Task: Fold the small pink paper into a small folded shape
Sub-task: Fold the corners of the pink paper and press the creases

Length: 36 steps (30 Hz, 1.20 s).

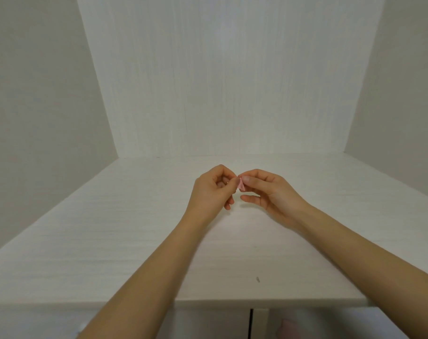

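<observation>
I see both hands raised over the white table (134,241), meeting above its far half, close to the back wall (232,81). Pink paper (241,185) sits between them, off the table surface, already folded down to a small piece; I can't make out the exact shape, too small. Left hand (211,189): fingers curled, thumb and forefinger tips closed on the paper's left edge, remaining fingers tucked toward the palm. Right hand (269,192): thumb and forefinger pinch the paper's right side from above, thumbnail facing me; the lower fingers are stretched out loosely below the paper and don't touch it. The fingertips of the two hands are nearly touching at the paper. Both forearms are bare and run in from the near table edge. Small dark speck (258,279) on the table, nearer the front edge, well apart from the hands. Below the front edge I see cabinet doors (232,321) with a dark gap between them.
</observation>
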Motion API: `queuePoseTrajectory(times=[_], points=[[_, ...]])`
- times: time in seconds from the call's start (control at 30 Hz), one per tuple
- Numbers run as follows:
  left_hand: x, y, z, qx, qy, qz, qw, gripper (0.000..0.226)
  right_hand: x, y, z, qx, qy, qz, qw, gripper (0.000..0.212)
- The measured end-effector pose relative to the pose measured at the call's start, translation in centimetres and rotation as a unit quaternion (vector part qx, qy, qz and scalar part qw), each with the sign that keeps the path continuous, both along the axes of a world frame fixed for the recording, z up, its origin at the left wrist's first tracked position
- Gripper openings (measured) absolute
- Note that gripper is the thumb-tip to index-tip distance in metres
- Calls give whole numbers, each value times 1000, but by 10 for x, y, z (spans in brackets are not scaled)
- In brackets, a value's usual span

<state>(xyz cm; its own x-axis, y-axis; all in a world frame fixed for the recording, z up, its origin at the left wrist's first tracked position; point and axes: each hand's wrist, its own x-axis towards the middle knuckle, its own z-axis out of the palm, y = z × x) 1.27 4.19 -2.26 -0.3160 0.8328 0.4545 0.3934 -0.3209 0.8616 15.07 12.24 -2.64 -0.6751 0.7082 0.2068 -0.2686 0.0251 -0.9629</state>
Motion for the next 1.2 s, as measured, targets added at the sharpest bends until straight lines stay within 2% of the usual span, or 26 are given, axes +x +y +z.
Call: queuePoseTrajectory(times=[0.47, 0.8, 0.87, 1.0, 1.07, 1.2], points=[[-1, 1, -1, -16, -53, -39, 998, 15, 0, 7, -4, 101, -34, -80, 991, 9], [-1, -1, 1, -19, -108, -87, 990, 39, -3, 8, -5, 161, -56, -141, 975, 10], [-1, -1, 1, -20, -113, -90, 989, 37, -3, 7, -4, 171, -54, -150, 972, 10], [0, 1, -1, -26, -97, -84, 991, 13, -4, 7, -5, 196, -63, -180, 962, 8], [-2, 3, -2, -28, -89, -70, 993, 9, -5, 6, -5, 199, -69, -182, 960, 6], [-4, 4, -2, -26, -89, -49, 994, 9, -4, 5, -4, 121, -37, -127, 984, 20]])
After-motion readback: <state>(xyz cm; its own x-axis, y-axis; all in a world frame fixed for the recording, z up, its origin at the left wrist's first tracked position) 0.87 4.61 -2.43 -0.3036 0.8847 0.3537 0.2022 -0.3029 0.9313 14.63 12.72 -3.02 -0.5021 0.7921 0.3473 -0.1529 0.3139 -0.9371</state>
